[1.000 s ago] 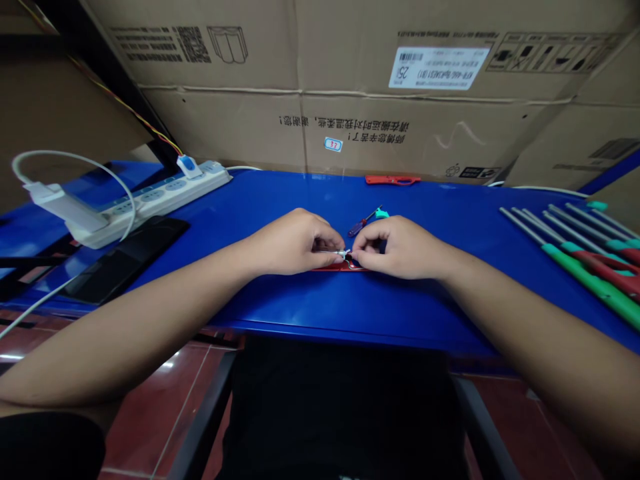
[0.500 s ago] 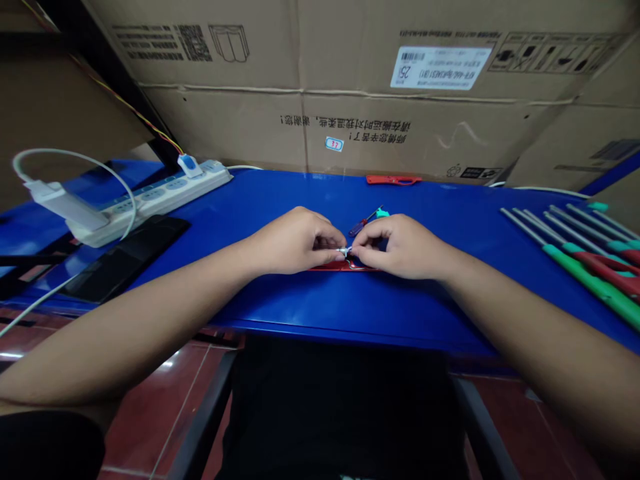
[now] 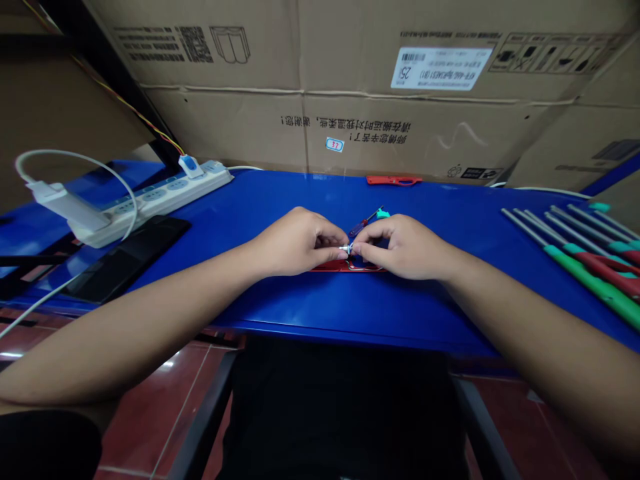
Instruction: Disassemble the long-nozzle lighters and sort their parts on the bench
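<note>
Over the middle of the blue table, my left hand (image 3: 305, 243) is closed in a pinch on a small silvery metal part (image 3: 344, 249). From the other side my right hand (image 3: 400, 248) pinches the thin, pale end of that part, fingertips nearly meeting those of my left. Beneath both hands lies a red lighter casing half (image 3: 330, 266), with a thin light wire (image 3: 357, 267) along it; the hands hide much of it. Just behind my right fingers are a small screwdriver (image 3: 361, 225) with a dark red handle and a teal plastic piece (image 3: 383, 213).
Another red casing half (image 3: 394, 181) lies at the back against the cardboard box (image 3: 250, 127). Several long-tubed lighters (image 3: 590, 267) in green and red lie at right. A white power strip (image 3: 165, 193) and black phone (image 3: 130, 257) are at left.
The small metal part has shifted slightly to the right between my fingertips. The light wire below now lies lower along the casing. Both arms stay almost in place.
</note>
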